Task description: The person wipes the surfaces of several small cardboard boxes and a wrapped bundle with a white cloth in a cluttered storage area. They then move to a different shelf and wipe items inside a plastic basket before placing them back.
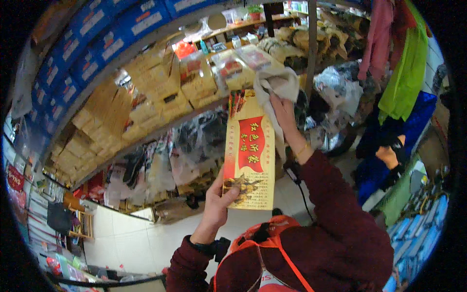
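Observation:
My left hand grips the lower left end of a long, flat yellow-and-red printed cardboard box, its thumb on the printed face. The box is held up lengthwise before me and bears writing and pictures. At its upper right, my right hand holds a pale cloth, bunched at the top, with a tail hanging down along the box's right edge. The fingers of my right hand are partly hidden in the cloth.
Stacked yellow cartons fill a long shelf ahead and to the left, with blue boxes above. Plastic-wrapped goods lie below. Pink and green garments hang at right. A black cable runs down near my right arm.

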Available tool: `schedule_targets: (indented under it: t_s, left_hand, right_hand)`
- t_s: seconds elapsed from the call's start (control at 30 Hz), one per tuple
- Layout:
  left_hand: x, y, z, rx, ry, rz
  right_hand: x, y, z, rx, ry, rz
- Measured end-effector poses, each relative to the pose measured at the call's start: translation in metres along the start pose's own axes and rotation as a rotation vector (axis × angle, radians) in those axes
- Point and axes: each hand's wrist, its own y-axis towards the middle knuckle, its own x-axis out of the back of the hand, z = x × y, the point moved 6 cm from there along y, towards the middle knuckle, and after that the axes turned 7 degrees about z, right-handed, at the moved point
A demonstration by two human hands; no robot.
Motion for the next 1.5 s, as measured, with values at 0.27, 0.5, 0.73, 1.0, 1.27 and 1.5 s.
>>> schedule_targets:
  t_s: [0.27, 0.5, 0.73, 1.0, 1.27, 1.5]
  left_hand:
    - [0.041, -0.114, 0.029, -0.027, 0.004, -0.291]
    - [-0.001, -0.188, 0.039, -0.048, 0.157, 0.010]
    - [-0.008, -0.209, 0.052, 0.053, 0.199, -0.067]
    - [-0.077, -0.199, 0.031, -0.255, 0.672, -0.076]
    - [-0.113, -0.199, 0.035, -0.189, 0.938, -0.238]
    - [-0.128, -0.208, 0.056, 0.123, 1.042, -0.183]
  right_hand:
    - [-0.124, -0.257, 0.140, 0.503, -0.417, 0.607]
    - [-0.080, -0.220, 0.144, 0.426, -0.873, 0.236]
    - [-0.094, -0.369, 0.161, 0.724, -0.755, 0.539]
    - [0.035, -0.251, 0.158, 0.517, -0.583, -0.001]
    - [-0.011, -0.368, 0.176, 0.764, -0.437, 0.511]
    - [0.003, -0.347, 0.120, 0.123, -0.553, 0.700]
